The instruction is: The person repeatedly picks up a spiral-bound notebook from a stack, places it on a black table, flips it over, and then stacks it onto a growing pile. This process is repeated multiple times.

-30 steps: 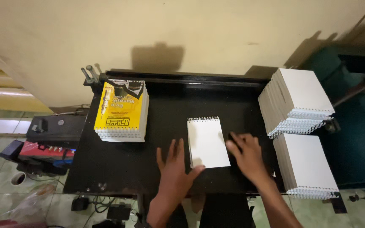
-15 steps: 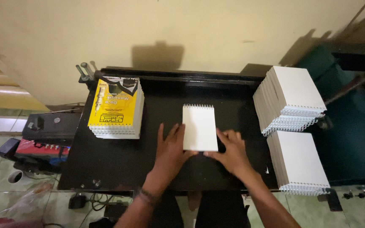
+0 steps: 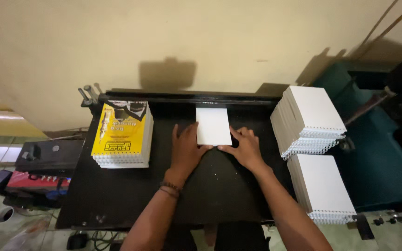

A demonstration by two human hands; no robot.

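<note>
The left hand (image 3: 185,149) lay flat and open on the black table (image 3: 117,195), fingers spread, its fingertips touching the left edge and near corner of a white pad (image 3: 213,125). The right hand (image 3: 244,148) was likewise open and flat, its fingers pressed against the pad's near right corner. Neither hand gripped anything. A dark band sat on the left wrist.

The pad lay near the middle of the table, close to the raised black bar (image 3: 187,96) along the far edge; its far end appeared to meet that bar, though contact could not be confirmed.

To the left, well apart from the hands, stood a stack of pads with a yellow cover (image 3: 119,135) on top. To the right stood a tall fanned stack of white pads (image 3: 310,118), spiral edges facing the near side. Just nearer lay a second, lower white stack (image 3: 321,186). Left of the table, a black machine (image 3: 47,155) rested lower down.
</note>
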